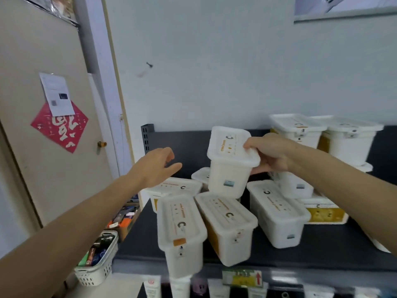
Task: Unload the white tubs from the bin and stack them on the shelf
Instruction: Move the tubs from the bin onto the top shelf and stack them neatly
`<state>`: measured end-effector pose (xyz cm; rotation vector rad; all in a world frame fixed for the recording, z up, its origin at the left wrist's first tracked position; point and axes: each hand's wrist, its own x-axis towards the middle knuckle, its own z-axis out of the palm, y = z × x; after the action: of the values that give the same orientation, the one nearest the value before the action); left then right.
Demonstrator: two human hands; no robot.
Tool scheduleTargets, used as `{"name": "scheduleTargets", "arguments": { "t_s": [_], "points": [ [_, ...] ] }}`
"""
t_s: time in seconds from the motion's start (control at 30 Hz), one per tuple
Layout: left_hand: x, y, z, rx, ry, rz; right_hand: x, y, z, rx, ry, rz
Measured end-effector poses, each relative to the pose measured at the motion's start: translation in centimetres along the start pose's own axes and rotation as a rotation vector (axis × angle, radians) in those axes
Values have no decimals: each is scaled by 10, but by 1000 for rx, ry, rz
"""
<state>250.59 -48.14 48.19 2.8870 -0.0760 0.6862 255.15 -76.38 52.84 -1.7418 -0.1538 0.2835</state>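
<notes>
Head view: right hand (268, 154) grips one white tub (229, 162) by the right edge of its lid, thumb on top, fingers under the rim. The tub hangs tilted above the middle of the shelf (335, 244), its base over the tubs lying below; contact with them cannot be judged. Left hand (158, 166) is open and empty, fingers spread, reaching toward the tub from the left, well apart from it. Shelf load: three tubs (227, 224) lie loose and askew along the front edge, the leftmost overhanging that edge. Another sits behind them near the left end. A neater stack (345, 143) stands at the back right corner, with more tubs beneath it; the count is unclear. Bin not in view, so what remains inside cannot be told. A basket (98, 261) of mixed items sits below the shelf's left end; it holds no tubs. Judgement: unloading is well along, many tubs are up, but stacking lags. The front tubs still need squaring and piling, and the held tub is not yet set down.
</notes>
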Motion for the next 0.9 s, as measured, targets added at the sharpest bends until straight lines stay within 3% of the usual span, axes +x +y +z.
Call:
{"name": "scheduleTargets", "arguments": {
  "t_s": [0.4, 0.63, 0.77, 0.83, 0.9],
  "points": [
    [21, -96, 59, 31, -205, 90, 95, 21, 80, 286, 271, 299],
    [30, -106, 77, 9, -279, 107, 111, 24, 86, 529, 270, 268],
    [31, -106, 87, 11, -313, 111, 96, 26, 91, 311, 76, 182],
    [33, -106, 90, 11, -339, 99, 85, 28, 98, 47, 6, 117],
    [34, -105, 91, 3, -355, 94, 78, 27, 109, -311, -5, -98]
  ]
}}
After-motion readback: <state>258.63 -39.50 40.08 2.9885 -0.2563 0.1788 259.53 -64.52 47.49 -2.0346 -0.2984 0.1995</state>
